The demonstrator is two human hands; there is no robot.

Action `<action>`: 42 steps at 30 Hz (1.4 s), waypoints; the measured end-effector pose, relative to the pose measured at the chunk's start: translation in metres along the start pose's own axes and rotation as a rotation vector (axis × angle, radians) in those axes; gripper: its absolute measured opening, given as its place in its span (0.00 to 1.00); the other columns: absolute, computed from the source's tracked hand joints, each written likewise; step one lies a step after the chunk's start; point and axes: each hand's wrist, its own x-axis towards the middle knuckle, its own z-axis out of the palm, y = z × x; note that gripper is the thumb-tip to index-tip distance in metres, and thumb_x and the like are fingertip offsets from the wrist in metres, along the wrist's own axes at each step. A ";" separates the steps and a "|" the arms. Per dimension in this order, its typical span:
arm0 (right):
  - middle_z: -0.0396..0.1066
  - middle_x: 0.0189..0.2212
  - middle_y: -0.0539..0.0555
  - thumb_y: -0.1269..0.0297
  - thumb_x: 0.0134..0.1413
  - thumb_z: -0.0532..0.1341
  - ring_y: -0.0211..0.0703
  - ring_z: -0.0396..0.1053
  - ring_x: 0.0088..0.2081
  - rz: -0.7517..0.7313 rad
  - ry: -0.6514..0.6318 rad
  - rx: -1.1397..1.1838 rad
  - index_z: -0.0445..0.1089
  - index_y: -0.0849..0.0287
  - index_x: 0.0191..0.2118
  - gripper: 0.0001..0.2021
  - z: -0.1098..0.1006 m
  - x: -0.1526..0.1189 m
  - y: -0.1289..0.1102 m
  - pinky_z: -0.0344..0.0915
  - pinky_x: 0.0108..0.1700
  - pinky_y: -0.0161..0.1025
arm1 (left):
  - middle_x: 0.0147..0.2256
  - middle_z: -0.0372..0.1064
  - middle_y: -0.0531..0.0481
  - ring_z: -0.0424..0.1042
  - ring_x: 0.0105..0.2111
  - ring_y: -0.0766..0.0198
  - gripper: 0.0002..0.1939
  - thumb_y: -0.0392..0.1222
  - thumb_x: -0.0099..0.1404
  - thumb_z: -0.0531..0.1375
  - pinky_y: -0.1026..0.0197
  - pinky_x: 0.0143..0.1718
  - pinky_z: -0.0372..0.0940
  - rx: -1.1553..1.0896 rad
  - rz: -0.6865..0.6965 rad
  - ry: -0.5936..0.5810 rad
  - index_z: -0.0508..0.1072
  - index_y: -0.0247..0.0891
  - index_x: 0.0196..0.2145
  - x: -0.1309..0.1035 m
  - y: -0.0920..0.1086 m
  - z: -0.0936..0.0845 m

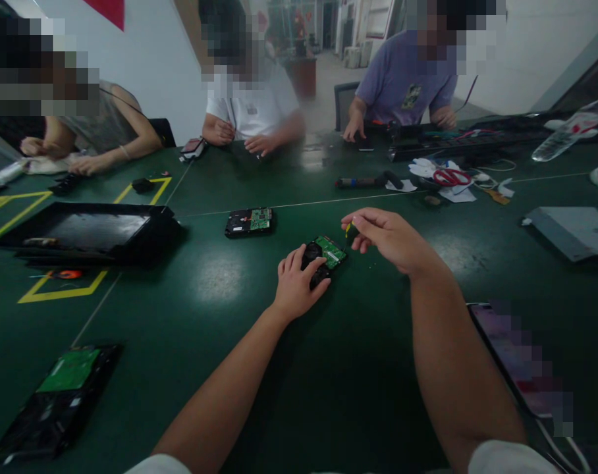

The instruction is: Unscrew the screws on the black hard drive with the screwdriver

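Note:
My left hand (pixel 301 283) rests over the near end of a black hard drive (pixel 331 253), gripping it by the edges against the table. The drive lies with its green circuit board facing up. Just off its right corner, my right hand (pixel 378 238) pinches a small screwdriver with a yellow and black handle (pixel 350 232). The screwdriver's tip is too small and dark to make out, so I cannot tell whether it touches the drive. Tiny specks lie on the table below my right hand.
Another hard drive (pixel 249 222) lies ahead, a third (pixel 62 395) at the near left. A black tray (pixel 91 227) stands left; a phone-like screen (pixel 511 355) and grey metal box (pixel 573 232) are right. Red-handled scissors (pixel 452 178) lie beyond. Three people sit across the green table (pixel 220 329).

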 end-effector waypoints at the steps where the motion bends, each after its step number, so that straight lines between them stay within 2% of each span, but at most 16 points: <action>1: 0.75 0.33 0.54 0.55 0.66 0.61 0.41 0.73 0.30 0.003 0.005 0.026 0.76 0.57 0.47 0.13 0.000 0.001 0.001 0.69 0.33 0.38 | 0.71 0.48 0.42 0.51 0.68 0.41 0.27 0.57 0.68 0.61 0.37 0.63 0.52 0.000 0.003 0.001 0.71 0.54 0.62 0.000 0.000 0.000; 4: 0.75 0.34 0.54 0.56 0.66 0.61 0.41 0.74 0.32 0.005 0.019 0.040 0.75 0.56 0.51 0.14 -0.001 0.002 0.003 0.70 0.34 0.39 | 0.71 0.48 0.41 0.51 0.68 0.41 0.27 0.56 0.68 0.61 0.37 0.63 0.53 -0.003 0.010 0.001 0.70 0.54 0.62 0.000 0.001 -0.001; 7: 0.75 0.31 0.52 0.56 0.64 0.63 0.40 0.70 0.29 -0.012 0.043 -0.055 0.76 0.55 0.52 0.14 -0.002 0.001 0.002 0.67 0.31 0.37 | 0.71 0.48 0.41 0.51 0.68 0.41 0.27 0.56 0.67 0.61 0.36 0.62 0.53 -0.001 0.005 -0.006 0.71 0.54 0.62 0.001 0.001 -0.003; 13: 0.76 0.34 0.54 0.55 0.59 0.68 0.40 0.70 0.30 -0.011 0.107 -0.136 0.75 0.57 0.40 0.11 -0.003 0.000 0.001 0.66 0.31 0.37 | 0.71 0.49 0.41 0.51 0.68 0.41 0.27 0.56 0.68 0.61 0.36 0.62 0.54 0.000 0.008 -0.007 0.71 0.54 0.62 0.001 0.001 -0.003; 15: 0.77 0.34 0.55 0.55 0.58 0.68 0.39 0.70 0.30 0.003 0.123 -0.117 0.74 0.57 0.40 0.11 -0.002 0.000 0.002 0.66 0.31 0.37 | 0.71 0.49 0.41 0.51 0.68 0.41 0.27 0.56 0.67 0.61 0.36 0.62 0.53 0.000 0.005 -0.002 0.71 0.54 0.62 0.001 0.000 -0.003; 20: 0.77 0.43 0.55 0.54 0.63 0.64 0.36 0.69 0.27 -0.003 0.048 -0.033 0.75 0.54 0.47 0.13 0.000 0.001 0.001 0.65 0.27 0.36 | 0.71 0.49 0.41 0.51 0.68 0.40 0.27 0.56 0.67 0.62 0.36 0.62 0.53 -0.007 0.003 -0.004 0.71 0.53 0.62 0.001 0.001 -0.002; 26: 0.75 0.48 0.57 0.58 0.68 0.59 0.39 0.74 0.32 0.021 0.026 0.079 0.74 0.56 0.49 0.12 0.001 0.002 0.003 0.71 0.33 0.38 | 0.71 0.49 0.42 0.51 0.68 0.40 0.27 0.55 0.67 0.62 0.37 0.63 0.53 -0.012 0.005 -0.004 0.71 0.53 0.62 0.001 0.001 -0.003; 30: 0.75 0.46 0.56 0.58 0.67 0.60 0.38 0.72 0.31 0.003 0.017 0.061 0.74 0.55 0.49 0.11 -0.001 0.002 0.004 0.69 0.31 0.37 | 0.71 0.49 0.42 0.51 0.68 0.40 0.28 0.55 0.67 0.62 0.36 0.63 0.53 -0.009 0.001 -0.008 0.70 0.53 0.63 0.001 0.001 -0.002; 36: 0.75 0.35 0.52 0.54 0.61 0.66 0.38 0.68 0.29 -0.012 0.064 -0.077 0.76 0.54 0.46 0.12 -0.004 0.000 0.002 0.63 0.29 0.36 | 0.71 0.49 0.42 0.51 0.68 0.40 0.27 0.56 0.67 0.61 0.36 0.63 0.53 -0.016 0.001 -0.013 0.70 0.53 0.63 0.001 0.001 -0.003; 40: 0.75 0.34 0.53 0.54 0.60 0.67 0.39 0.68 0.29 0.009 0.136 -0.126 0.75 0.56 0.41 0.12 -0.004 0.001 0.005 0.65 0.30 0.37 | 0.71 0.49 0.41 0.51 0.68 0.41 0.27 0.56 0.67 0.61 0.37 0.63 0.52 -0.015 0.007 -0.002 0.70 0.53 0.63 0.001 0.001 -0.003; 42: 0.76 0.36 0.54 0.53 0.60 0.66 0.38 0.68 0.29 0.011 0.130 -0.123 0.74 0.56 0.41 0.12 -0.004 0.002 0.006 0.64 0.29 0.37 | 0.71 0.49 0.41 0.50 0.68 0.40 0.27 0.56 0.67 0.61 0.37 0.63 0.52 -0.015 0.009 -0.002 0.70 0.53 0.63 0.001 0.000 -0.003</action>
